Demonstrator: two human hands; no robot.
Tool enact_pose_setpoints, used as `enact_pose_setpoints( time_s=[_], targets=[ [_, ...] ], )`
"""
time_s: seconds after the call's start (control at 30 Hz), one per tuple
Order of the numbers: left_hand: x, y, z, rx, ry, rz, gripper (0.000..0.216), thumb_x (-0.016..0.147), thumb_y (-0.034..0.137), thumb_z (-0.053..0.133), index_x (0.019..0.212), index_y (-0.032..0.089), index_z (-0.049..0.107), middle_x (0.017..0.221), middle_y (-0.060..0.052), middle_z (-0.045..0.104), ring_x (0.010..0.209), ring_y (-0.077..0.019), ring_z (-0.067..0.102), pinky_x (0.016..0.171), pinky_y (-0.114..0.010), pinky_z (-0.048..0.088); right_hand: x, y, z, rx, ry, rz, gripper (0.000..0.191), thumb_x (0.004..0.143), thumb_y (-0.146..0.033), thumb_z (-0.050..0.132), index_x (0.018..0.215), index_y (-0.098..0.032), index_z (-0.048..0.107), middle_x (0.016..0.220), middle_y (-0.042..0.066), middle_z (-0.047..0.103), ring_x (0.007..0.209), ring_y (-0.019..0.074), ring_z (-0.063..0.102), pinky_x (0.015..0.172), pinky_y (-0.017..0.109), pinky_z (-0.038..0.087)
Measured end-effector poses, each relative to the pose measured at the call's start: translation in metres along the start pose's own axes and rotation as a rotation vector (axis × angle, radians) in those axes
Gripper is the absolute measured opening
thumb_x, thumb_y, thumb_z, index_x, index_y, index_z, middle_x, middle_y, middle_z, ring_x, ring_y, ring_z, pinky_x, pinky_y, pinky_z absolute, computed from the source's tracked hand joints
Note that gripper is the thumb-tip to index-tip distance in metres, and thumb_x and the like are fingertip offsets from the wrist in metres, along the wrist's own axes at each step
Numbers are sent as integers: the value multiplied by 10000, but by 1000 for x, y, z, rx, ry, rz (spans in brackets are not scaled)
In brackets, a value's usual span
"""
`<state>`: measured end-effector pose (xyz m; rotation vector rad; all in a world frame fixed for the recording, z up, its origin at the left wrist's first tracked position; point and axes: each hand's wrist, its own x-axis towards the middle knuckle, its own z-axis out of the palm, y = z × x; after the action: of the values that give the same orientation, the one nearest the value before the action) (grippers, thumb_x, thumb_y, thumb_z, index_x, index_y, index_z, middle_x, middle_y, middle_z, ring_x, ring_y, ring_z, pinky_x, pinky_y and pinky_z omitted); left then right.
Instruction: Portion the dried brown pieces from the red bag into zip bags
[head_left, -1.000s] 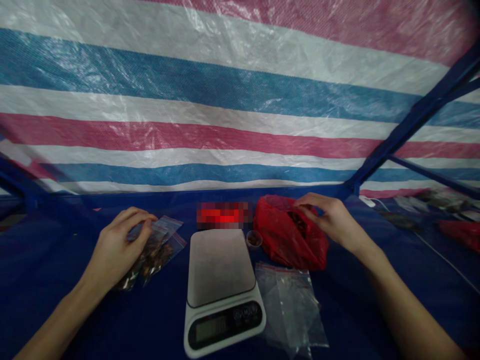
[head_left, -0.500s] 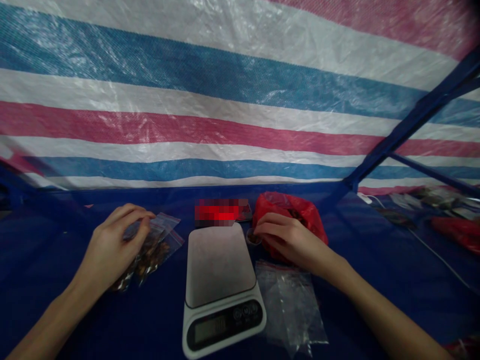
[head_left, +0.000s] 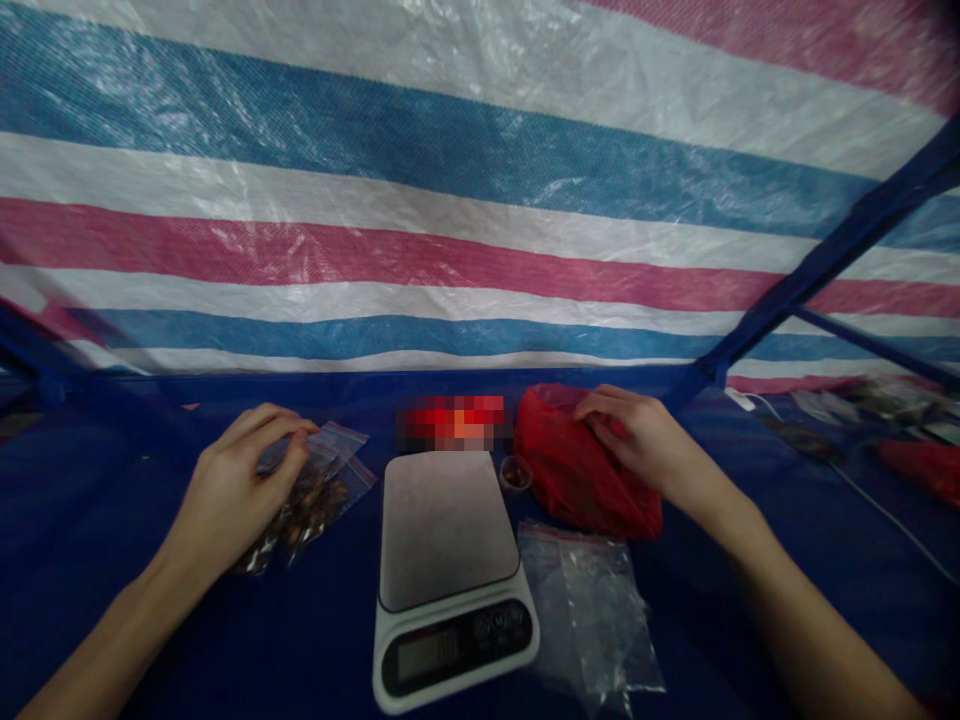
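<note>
Red thin plastic lay under the right hand (head_left: 645, 435): the bag (head_left: 559, 475) stood right of centre, slumped, the fingers bent over its mouth with a narrow gap to the thumb. Whether they pinched anything could not be told; the hand hid the bag's contents. Judged step: working at that mouth. Judged best done with a light pinch and the rim kept spread, since such film would probably crumple and drag.

The left hand (head_left: 240, 475) curled loosely, thumb and forefinger close, above filled zip bags (head_left: 319, 505) at left; contact could not be told. Brown pieces showed inside these.

Between the hands: a small clear cup (head_left: 515, 474) beside the red bag, brown bits within; scale (head_left: 450, 535) left of it, reading illegible. Flat zip bags (head_left: 592, 610), apparently unfilled, lay near right. Far centre: a pixelated red item (head_left: 454, 425).
</note>
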<state>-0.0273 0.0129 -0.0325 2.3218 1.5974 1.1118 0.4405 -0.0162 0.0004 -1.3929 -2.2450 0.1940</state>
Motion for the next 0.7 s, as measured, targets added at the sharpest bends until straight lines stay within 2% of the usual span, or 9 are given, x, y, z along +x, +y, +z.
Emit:
enact_pose_setpoints(
  time_s=[0.03,0.1,0.17,0.27,0.37,0.53,0.63,0.7],
  targets=[
    [0,1,0,-6,-5,-7,202,975,450,527,956,334,692,1029,-47,724,1007,-295,699,971,-503,545,-1,12,-1,-7,-78,2,302,906,-22,534,989,-198,764,1008,95,765,916,243,743,883,371,597],
    [0,2,0,-9,-11,-13,197,975,458,528,955,343,686,1026,-44,723,1007,-295,697,966,-507,545,-3,28,0,12,-225,-27,384,826,16,539,1030,-207,777,1058,96,776,1039,263,745,1004,403,577],
    [0,1,0,0,-20,-9,206,977,456,525,959,332,689,1027,-44,724,1012,-291,695,971,-504,547,-4,34,5,23,-275,-34,451,799,31,529,1094,-205,775,1138,112,778,1153,280,726,1077,432,547],
    [-1,-3,1,21,-9,1,214,978,438,524,958,308,692,1026,-45,723,1010,-284,694,975,-499,549,-3,26,12,0,-219,0,388,867,-15,547,1130,-200,764,1160,135,777,1129,292,737,1031,433,572],
    [-1,-6,0,13,-23,-4,204,995,450,512,980,337,681,1053,-49,719,1032,-293,688,990,-527,537,-2,16,12,-14,-160,-11,299,917,-75,589,1117,-220,759,1159,125,780,1111,286,740,1023,412,575],
    [0,-4,-3,2,-1,-21,187,978,436,529,964,334,685,1028,-44,717,1010,-301,695,969,-544,541,-4,17,3,-47,-87,-2,275,973,-83,514,1064,-217,735,1081,104,764,1007,261,754,897,371,596],
    [1,1,-4,-17,-4,-27,180,976,445,527,944,357,680,1014,-45,720,994,-303,696,967,-554,546,-6,18,-4,-54,35,-14,213,1031,-147,517,1043,-213,719,1015,86,747,898,238,755,806,345,596],
    [1,5,-5,-32,-14,-33,180,983,454,517,937,382,675,1012,-47,720,993,-308,696,974,-564,546,-6,9,-7,-50,145,-14,167,1047,-173,552,1067,-215,713,1026,80,744,907,232,752,818,341,595]
  ],
)
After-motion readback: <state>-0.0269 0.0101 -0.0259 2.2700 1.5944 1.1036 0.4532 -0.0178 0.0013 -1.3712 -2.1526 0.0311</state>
